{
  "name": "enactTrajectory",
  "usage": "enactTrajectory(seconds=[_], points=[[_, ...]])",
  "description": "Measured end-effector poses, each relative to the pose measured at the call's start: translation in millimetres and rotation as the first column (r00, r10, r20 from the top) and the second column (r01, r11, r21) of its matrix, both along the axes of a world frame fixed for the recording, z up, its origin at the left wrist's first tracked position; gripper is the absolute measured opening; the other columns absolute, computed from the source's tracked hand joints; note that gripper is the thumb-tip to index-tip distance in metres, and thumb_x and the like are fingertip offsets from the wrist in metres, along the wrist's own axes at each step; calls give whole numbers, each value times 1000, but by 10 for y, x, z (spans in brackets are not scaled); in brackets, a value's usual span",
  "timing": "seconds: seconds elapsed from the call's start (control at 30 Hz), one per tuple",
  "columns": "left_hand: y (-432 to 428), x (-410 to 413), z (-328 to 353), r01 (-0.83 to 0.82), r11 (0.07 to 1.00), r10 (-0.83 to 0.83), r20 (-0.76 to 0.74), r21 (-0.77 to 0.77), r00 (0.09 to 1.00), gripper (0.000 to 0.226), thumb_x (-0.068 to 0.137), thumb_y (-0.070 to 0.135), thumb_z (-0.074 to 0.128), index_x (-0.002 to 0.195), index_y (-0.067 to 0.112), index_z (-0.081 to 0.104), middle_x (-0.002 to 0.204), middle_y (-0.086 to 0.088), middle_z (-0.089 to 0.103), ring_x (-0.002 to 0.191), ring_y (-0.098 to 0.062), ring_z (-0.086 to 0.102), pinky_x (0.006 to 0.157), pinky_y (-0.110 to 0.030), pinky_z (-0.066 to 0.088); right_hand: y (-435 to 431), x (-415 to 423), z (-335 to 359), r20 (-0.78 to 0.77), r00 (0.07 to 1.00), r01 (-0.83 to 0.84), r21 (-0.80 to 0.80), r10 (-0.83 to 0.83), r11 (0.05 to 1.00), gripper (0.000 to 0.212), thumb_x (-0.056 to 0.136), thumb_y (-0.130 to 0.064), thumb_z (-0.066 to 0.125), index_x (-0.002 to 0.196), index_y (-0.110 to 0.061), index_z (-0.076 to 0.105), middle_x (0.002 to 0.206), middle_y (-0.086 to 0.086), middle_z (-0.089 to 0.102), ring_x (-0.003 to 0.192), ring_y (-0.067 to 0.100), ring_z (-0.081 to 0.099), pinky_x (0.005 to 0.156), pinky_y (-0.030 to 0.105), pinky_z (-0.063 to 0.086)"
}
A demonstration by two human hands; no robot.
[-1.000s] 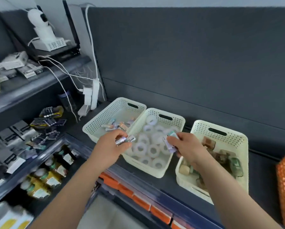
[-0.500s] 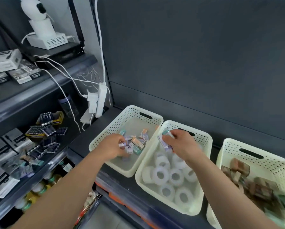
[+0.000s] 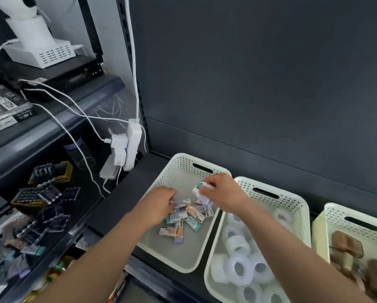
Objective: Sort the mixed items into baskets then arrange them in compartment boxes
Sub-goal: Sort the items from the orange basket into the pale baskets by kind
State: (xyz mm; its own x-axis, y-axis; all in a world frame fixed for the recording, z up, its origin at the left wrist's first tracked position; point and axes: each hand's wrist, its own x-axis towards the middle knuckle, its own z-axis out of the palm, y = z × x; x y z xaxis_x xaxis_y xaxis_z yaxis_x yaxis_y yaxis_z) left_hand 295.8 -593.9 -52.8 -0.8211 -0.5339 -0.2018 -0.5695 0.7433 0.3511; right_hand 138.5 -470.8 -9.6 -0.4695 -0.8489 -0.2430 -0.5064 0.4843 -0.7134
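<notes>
Pinching small rectangular pastel boxes in my right hand above the perforated cream plastic basket; my left hand rests on the pile inside, grip state indeterminate.

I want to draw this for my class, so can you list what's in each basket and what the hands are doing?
Left basket: pile of small packs
Middle basket: white tape rolls
Right basket: brown items, blurred
Left hand: down in the pile; grip unclear
Right hand: fingers grip small packs above left basket
</notes>
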Motion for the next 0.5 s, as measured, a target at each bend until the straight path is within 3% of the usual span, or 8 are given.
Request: enactTrajectory(seconds=[0.13, 0.23, 0.37, 0.5], points=[[-60, 113, 51, 38, 998, -43, -97, -56, 994, 18, 94, 16, 49, 108, 10, 59, 103, -4, 60, 90, -18, 58, 78, -37, 50, -176, 114, -87, -169, 972, -127, 219, 166, 967, 22, 88, -20, 56, 67, -15, 57, 72, 1, 57, 63, 15, 53, 55, 24, 39], [-124, 224, 110, 113, 983, -141, -199, -142, 970, 20, 93, 18, 51, 108, 15, 63, 105, 2, 60, 95, -15, 54, 77, -33, 49, -281, 191, -168, -312, 924, -106, 346, 221, 932, 24, 90, -25, 54, 67, -17, 52, 80, 1, 56, 77, 20, 56, 61, 26, 38], [-187, 302, 136, 205, 959, -250, -240, -196, 938, 23, 93, 25, 54, 112, 22, 66, 107, 7, 63, 97, -14, 54, 80, -29, 47, -332, 258, -254, -428, 889, 16, 385, 163, 923, 21, 94, -27, 50, 102, -12, 61, 99, 4, 56, 96, 22, 58, 74, 29, 44], [-201, 298, 125, 261, 943, -311, -267, -208, 912, 25, 93, 31, 53, 113, 22, 66, 106, 8, 63, 98, -12, 54, 84, -26, 46, -136, 403, -210, -463, 886, 101, 275, 40, 956, 24, 93, -22, 50, 115, -13, 55, 120, 2, 54, 111, 21, 52, 85, 32, 47]])
